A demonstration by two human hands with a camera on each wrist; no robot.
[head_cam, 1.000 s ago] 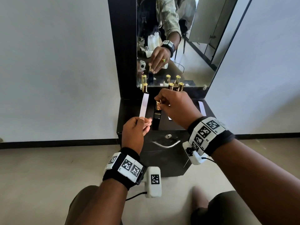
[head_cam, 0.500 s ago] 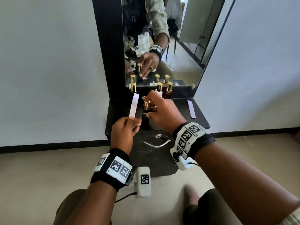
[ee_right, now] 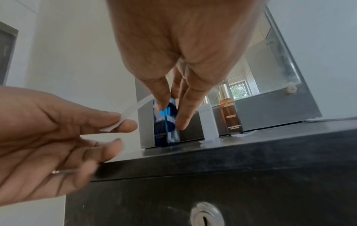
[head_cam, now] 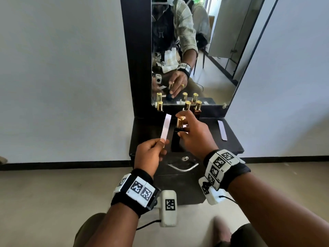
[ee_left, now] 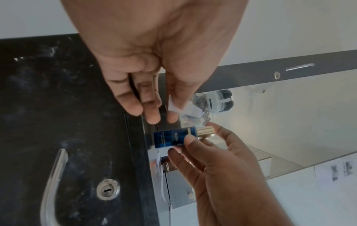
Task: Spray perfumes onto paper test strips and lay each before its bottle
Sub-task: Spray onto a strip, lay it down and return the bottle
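1. Perfume first: the dark blue rectangular glass perfume bottle with the gold cap point(head_cam: 178, 135) stands upright on the black worktop point(head_cam: 231, 139), near its front edge and just right of the strip.
2. Behind it all, a tall mirror in a black frame point(head_cam: 195, 50) rises from the back of the worktop and doubles the bottles and hands.
3. Below the top, the black cabinet front carries a curved silver handle point(head_cam: 183, 167) and a round keyhole point(head_cam: 185, 158).
4. Right hand point(head_cam: 194, 134) is on the blue bottle: thumb and fingers curl round its body, and the forefinger arches over the gold cap.
5. Left hand point(head_cam: 150, 154) pinches the lower end of the strip between thumb and forefinger, with the other fingers loosely curled beneath.
6. At the back by the mirror stand more gold-capped bottles: an amber-brown one point(ee_right: 231, 116), a white one point(ee_right: 208, 122) just left of it, and one more gold-capped bottle point(head_cam: 159, 106) over on the left.
7. That white paper test strip point(head_cam: 165, 128) rises from the left hand, tilted slightly right, its free end level with the blue bottle's cap and close beside it, not touching.
8. A second pale paper strip point(head_cam: 222, 130) lies flat on the right side of the worktop, well apart from the hands.
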